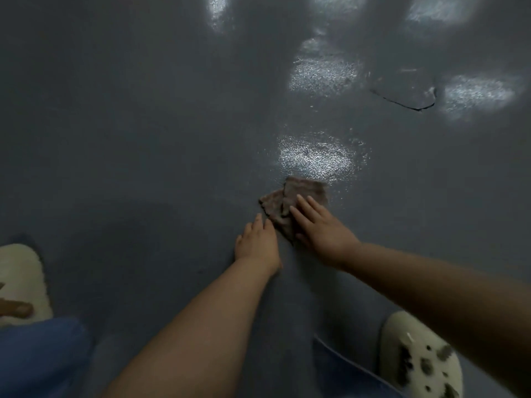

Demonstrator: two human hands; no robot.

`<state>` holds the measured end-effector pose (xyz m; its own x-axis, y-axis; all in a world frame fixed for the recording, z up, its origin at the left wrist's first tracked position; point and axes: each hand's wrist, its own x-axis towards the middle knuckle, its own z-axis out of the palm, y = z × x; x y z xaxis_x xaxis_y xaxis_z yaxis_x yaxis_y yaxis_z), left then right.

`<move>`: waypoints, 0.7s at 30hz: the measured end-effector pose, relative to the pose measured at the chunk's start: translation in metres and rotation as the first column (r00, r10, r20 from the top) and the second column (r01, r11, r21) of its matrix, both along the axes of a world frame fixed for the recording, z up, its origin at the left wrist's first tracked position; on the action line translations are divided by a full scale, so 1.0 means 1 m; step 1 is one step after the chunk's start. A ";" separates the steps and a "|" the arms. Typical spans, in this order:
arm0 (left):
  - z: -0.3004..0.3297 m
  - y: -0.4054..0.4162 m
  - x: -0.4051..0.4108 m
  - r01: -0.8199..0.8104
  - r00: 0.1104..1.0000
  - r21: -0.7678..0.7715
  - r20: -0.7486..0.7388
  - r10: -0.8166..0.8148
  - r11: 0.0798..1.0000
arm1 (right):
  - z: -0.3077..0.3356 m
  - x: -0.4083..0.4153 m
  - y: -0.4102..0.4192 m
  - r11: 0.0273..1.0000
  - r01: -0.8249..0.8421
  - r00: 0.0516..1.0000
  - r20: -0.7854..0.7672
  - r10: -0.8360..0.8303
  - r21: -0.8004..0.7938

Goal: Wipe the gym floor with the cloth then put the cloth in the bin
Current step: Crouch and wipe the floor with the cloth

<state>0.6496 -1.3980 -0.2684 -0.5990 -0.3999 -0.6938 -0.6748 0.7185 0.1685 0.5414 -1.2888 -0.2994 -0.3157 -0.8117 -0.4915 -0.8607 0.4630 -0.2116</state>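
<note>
Dark grey gym floor (143, 124), pebbled, with glossy patches of reflected light and one curved crack (408, 103) far right. Cloth (290, 201): brown, soft, crumpled and folded, lying flat on the floor. Right hand (319, 228): palm down, fingers spread, pressing the cloth, not clenched. Left hand (258, 242): open, flat on the floor, touching the cloth's near edge. Slippers (419, 357): pale, fluffy, one spotted. Wiping appears underway; no bin in sight, so that step remains.
</note>
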 end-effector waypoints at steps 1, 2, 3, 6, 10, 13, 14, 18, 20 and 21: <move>-0.001 0.002 0.000 0.003 1.000 -0.018 0.006 -0.003 1.000 | -0.007 0.002 -0.007 1.000 0.028 0.999 -0.025 -0.028 0.013; -0.003 0.004 -0.001 0.008 1.000 -0.033 0.009 -0.008 0.999 | -0.013 0.003 -0.012 0.999 0.038 0.999 -0.037 -0.038 0.003; -0.004 0.007 -0.004 0.012 1.000 -0.045 0.009 -0.011 0.999 | -0.018 0.004 -0.015 0.999 0.015 0.998 -0.054 -0.018 -0.047; -0.007 0.016 -0.014 0.008 1.000 -0.067 -0.017 -0.009 0.998 | -0.031 -0.003 -0.006 0.995 -0.012 0.995 -0.095 0.003 -0.102; -0.009 0.036 -0.034 0.041 0.998 -0.060 -0.044 -0.044 0.997 | -0.033 -0.036 0.032 0.990 0.095 0.989 -0.103 -0.105 -0.100; -0.010 0.055 -0.051 0.095 0.994 -0.017 -0.054 -0.096 0.995 | -0.035 -0.070 0.079 0.945 0.320 0.941 -0.094 -0.325 -0.064; -0.010 0.061 -0.056 0.121 0.991 -0.008 -0.058 -0.121 0.993 | -0.035 -0.078 0.095 0.919 0.390 0.912 -0.114 -0.394 -0.058; -0.012 0.081 -0.071 0.226 0.971 -0.058 -0.062 -0.230 0.972 | -0.033 -0.081 0.126 0.740 0.668 0.726 -0.150 -0.671 -0.077; -0.014 0.087 -0.073 0.240 0.969 -0.093 -0.040 -0.244 0.966 | -0.030 -0.067 0.114 0.694 0.717 0.687 -0.103 -0.720 -0.064; -0.015 0.088 -0.073 0.241 0.969 -0.108 -0.031 -0.245 0.965 | -0.031 -0.057 0.105 0.714 0.699 0.709 -0.088 -0.699 -0.041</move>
